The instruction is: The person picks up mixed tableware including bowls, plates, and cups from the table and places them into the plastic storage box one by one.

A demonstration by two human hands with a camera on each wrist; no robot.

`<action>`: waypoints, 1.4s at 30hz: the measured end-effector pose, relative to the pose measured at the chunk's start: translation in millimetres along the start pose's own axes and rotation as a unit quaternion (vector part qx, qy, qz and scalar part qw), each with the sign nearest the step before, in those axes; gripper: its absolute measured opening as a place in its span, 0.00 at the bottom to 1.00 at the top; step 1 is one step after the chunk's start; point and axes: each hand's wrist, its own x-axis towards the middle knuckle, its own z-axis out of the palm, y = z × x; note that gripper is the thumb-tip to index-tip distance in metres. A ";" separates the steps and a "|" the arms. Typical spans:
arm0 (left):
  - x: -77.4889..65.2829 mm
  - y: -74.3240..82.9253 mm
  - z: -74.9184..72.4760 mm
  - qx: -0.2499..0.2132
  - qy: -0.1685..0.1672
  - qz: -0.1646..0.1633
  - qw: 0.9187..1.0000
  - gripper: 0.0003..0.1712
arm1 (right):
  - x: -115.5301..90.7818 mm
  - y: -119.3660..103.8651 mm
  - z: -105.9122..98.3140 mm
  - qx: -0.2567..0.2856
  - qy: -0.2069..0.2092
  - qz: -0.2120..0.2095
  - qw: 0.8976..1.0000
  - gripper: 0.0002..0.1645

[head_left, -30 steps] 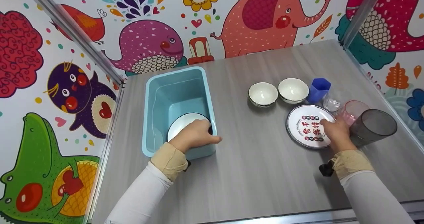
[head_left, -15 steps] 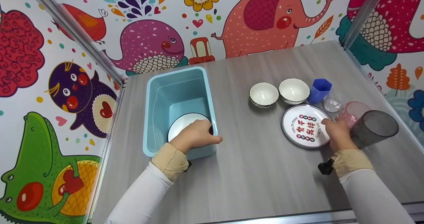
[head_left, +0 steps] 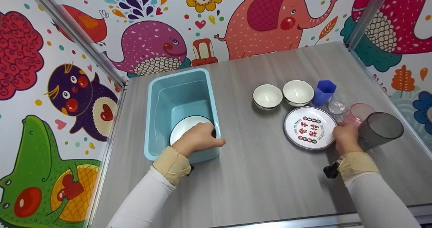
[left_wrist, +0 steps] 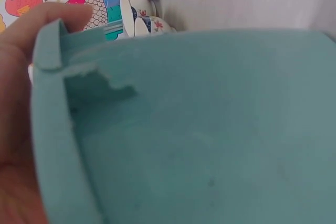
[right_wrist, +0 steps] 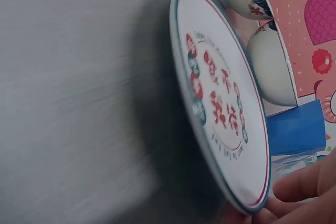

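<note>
My left hand (head_left: 199,137) lies over the near right corner of a light blue plastic bin (head_left: 151,113). It grips the bin's rim, the thumb outside and the other fingers hidden inside; the left wrist view shows the outer wall (left_wrist: 199,129) close up. A white dish with a dark edge (head_left: 189,126) lies in the bin, partly covered by that hand. On the right, my right hand (head_left: 346,138) pinches the right edge of a white plate with red lettering (head_left: 309,128). In the right wrist view, fingers (right_wrist: 302,184) show at the rim, with a shadow beneath the plate.
Two white bowls (head_left: 267,95) (head_left: 298,92) stand behind the plate. Beside them are a blue hexagonal cup (head_left: 324,92) and a clear glass (head_left: 336,106). A pink cup (head_left: 361,112) and a tall dark grey cup (head_left: 381,128) stand close by the right hand.
The plate has shifted a little to the left, and the right thumb has drawn back from its face to its edge. The left hand and the bin keep their places.
</note>
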 end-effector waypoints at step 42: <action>-1.2 1.8 -1.2 -0.002 -0.003 0.009 1.000 0.22 | -6.2 5.0 -7.1 -0.037 -0.016 -0.004 0.999 0.29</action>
